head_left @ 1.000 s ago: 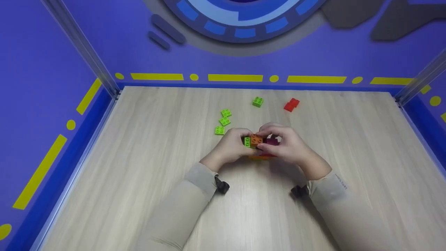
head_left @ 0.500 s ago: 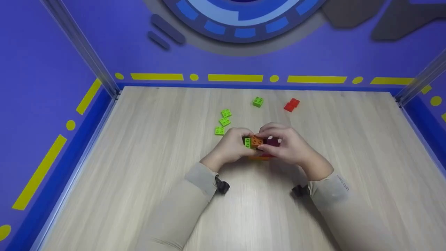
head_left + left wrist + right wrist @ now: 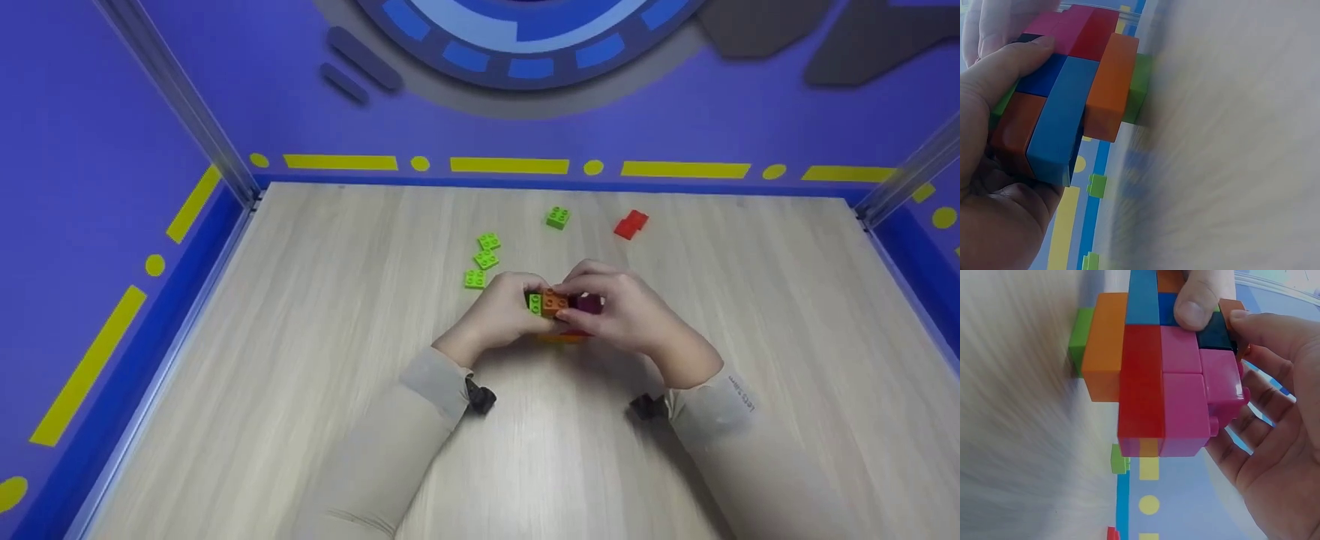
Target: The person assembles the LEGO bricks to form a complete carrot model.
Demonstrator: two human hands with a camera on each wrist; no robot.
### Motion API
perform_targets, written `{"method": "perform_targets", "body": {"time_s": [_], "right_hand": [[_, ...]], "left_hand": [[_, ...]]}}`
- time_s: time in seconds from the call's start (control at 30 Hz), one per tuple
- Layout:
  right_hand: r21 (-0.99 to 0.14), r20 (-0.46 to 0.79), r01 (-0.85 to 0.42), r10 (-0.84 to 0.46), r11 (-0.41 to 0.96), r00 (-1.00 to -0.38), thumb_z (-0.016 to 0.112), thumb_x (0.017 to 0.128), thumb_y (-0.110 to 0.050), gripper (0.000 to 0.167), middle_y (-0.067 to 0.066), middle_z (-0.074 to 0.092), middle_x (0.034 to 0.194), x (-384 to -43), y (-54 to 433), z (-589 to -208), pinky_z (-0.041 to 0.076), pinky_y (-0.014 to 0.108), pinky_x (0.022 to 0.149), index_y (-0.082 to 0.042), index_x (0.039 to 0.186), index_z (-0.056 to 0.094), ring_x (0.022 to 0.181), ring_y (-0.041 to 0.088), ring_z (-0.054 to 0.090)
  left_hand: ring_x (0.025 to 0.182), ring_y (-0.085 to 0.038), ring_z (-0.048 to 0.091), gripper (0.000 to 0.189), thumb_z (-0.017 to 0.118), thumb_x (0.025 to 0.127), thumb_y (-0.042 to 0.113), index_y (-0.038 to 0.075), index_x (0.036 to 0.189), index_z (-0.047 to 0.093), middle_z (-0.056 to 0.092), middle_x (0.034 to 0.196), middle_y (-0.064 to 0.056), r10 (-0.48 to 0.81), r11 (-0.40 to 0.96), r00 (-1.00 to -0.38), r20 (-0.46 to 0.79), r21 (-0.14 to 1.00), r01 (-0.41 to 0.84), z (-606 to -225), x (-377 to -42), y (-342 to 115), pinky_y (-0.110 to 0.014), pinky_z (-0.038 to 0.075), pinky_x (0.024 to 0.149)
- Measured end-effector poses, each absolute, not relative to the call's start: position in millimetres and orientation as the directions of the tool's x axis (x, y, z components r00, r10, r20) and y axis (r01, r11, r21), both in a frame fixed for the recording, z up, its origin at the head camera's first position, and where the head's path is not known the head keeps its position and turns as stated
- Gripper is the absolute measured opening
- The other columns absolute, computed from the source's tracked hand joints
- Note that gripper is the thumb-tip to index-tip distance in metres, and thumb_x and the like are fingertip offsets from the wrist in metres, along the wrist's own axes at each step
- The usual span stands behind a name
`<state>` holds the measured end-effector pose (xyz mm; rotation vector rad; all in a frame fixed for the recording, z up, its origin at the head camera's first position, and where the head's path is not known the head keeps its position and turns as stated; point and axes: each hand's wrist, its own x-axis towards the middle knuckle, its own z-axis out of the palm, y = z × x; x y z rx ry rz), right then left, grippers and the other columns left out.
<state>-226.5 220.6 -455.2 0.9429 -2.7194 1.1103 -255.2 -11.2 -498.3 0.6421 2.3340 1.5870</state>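
My left hand grips a stack of toy building bricks around its left side, its thumb pressing on the dark blue part. Layers of blue, red, pink and orange bricks show, with a green brick lowest. An orange-brown brick with studs up sits on top of the stack, beside a bright green one. My right hand pinches this orange-brown brick between thumb and fingers. In the right wrist view, pink bricks face the right palm, whose other fingers curl loosely behind them.
Several loose green bricks lie on the wooden table just beyond the left hand. Farther back are another green brick and red bricks. Blue panels wall the table at the back and sides.
The head view has shifted very slightly. Both hands keep nearly the same place and hold on the bricks.
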Motion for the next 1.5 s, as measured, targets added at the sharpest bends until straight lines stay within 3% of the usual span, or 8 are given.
{"method": "perform_targets", "body": {"time_s": [0.37, 0.57, 0.73, 0.97, 1.27, 1.5], "right_hand": [[-0.642, 0.258, -0.551, -0.527, 0.533, -0.81, 0.092, 0.095, -0.009, 0.028, 0.003, 0.079, 0.11, -230.7, 224.3, -458.6, 0.063, 0.029, 0.082, -0.012, 0.123, 0.087, 0.093, 0.019, 0.07], [-0.67, 0.256, -0.543, -0.529, 0.506, -0.809, 0.091, 0.097, -0.014, 0.031, 0.003, 0.08, 0.116, -232.8, 225.8, -465.7, 0.063, 0.028, 0.087, -0.014, 0.127, 0.085, 0.099, 0.018, 0.071], [-0.664, 0.185, -0.538, -0.582, 0.52, -0.792, 0.089, 0.1, -0.016, 0.03, 0.0, 0.078, 0.119, -237.2, 231.1, -457.5, 0.062, 0.028, 0.091, -0.017, 0.129, 0.081, 0.103, 0.017, 0.071], [-0.681, -0.019, -0.466, -0.65, 0.564, -0.759, 0.08, 0.108, -0.028, 0.025, -0.005, 0.08, 0.124, -258.5, 236.9, -431.9, 0.06, 0.032, 0.098, -0.022, 0.132, 0.081, 0.111, 0.017, 0.07], [-0.625, -0.048, -0.365, -0.5, 0.69, -0.864, 0.071, 0.113, -0.03, 0.033, 0.011, 0.08, 0.13, -296.8, 260.4, -406.6, 0.056, 0.047, 0.106, -0.011, 0.138, 0.078, 0.119, 0.027, 0.07], [-0.621, -0.133, -0.203, -0.356, 0.757, -0.925, 0.069, 0.112, -0.037, 0.043, 0.016, 0.073, 0.144, -339.0, 260.8, -414.3, 0.054, 0.059, 0.116, -0.012, 0.147, 0.073, 0.132, 0.036, 0.064]], "left_hand": [[0.094, -0.01, 0.066, 0.03, 0.101, 0.086, 0.023, 0.014, 0.109, 0.084, 0.078, 0.103, 0.003, 0.503, 0.33, -0.863, 0.044, 0.913, 0.239, -497.7, -255.5, -11.1, -0.024, 0.055, 0.085], [0.092, -0.011, 0.065, 0.028, 0.099, 0.086, 0.02, 0.014, 0.108, 0.083, 0.077, 0.102, 0.003, 0.499, 0.35, -0.866, 0.043, 0.904, 0.246, -497.3, -254.8, -12.5, -0.024, 0.054, 0.083], [0.093, -0.011, 0.067, 0.027, 0.098, 0.086, 0.02, 0.015, 0.108, 0.082, 0.078, 0.103, 0.003, 0.507, 0.347, -0.861, 0.038, 0.906, 0.244, -497.0, -254.9, -9.7, -0.024, 0.055, 0.085], [0.092, -0.01, 0.065, 0.027, 0.101, 0.085, 0.02, 0.015, 0.104, 0.082, 0.077, 0.101, 0.005, 0.491, 0.352, -0.871, 0.022, 0.909, 0.222, -496.3, -254.8, -11.6, -0.025, 0.056, 0.084], [0.096, -0.009, 0.068, 0.034, 0.1, 0.088, 0.025, 0.017, 0.115, 0.081, 0.078, 0.105, 0.006, 0.482, 0.396, -0.874, -0.055, 0.904, 0.161, -494.2, -253.0, -9.9, -0.027, 0.057, 0.091], [0.098, -0.01, 0.068, 0.039, 0.101, 0.088, 0.028, 0.018, 0.12, 0.08, 0.077, 0.109, 0.006, 0.464, 0.434, -0.881, -0.09, 0.89, 0.138, -494.5, -251.2, -11.6, -0.029, 0.058, 0.093]]}}
